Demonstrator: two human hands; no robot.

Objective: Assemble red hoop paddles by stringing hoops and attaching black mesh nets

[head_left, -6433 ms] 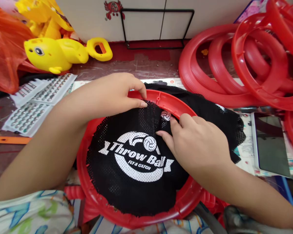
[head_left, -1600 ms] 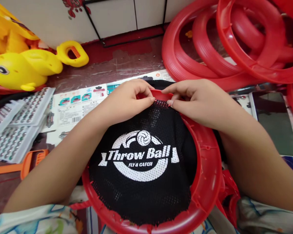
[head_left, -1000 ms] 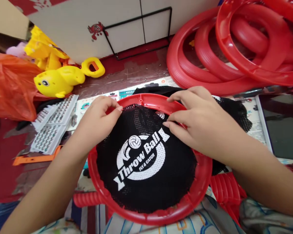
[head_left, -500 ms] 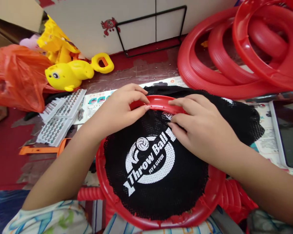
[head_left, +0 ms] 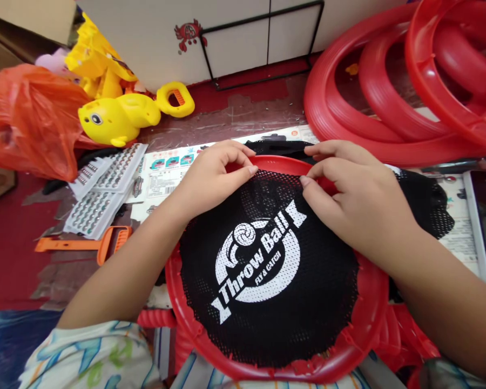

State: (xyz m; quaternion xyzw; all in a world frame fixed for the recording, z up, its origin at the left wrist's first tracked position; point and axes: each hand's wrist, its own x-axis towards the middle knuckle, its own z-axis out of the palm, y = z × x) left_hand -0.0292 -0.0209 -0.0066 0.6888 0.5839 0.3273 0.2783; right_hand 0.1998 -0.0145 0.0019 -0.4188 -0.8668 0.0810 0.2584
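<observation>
This looked like a small toy-assembly workshop; whether it lay inside a home was unclear. Loose red plastic rings [head_left: 319, 108] were heaped on a scuffed dark-red surface [head_left: 243, 114], near a yellow animal-shaped toy [head_left: 119, 116], trays [head_left: 119, 168] of small round silvery pieces and printed packaging [head_left: 156, 183]. Black mesh [head_left: 308, 319] lettered "Throw Ball" lay in a red hoop [head_left: 375, 302].

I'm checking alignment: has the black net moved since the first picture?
Yes, the net has turned counterclockwise, judged against the black wire frame: its lettering, which first sloped slightly down rightward, now climbs steeply.
</observation>
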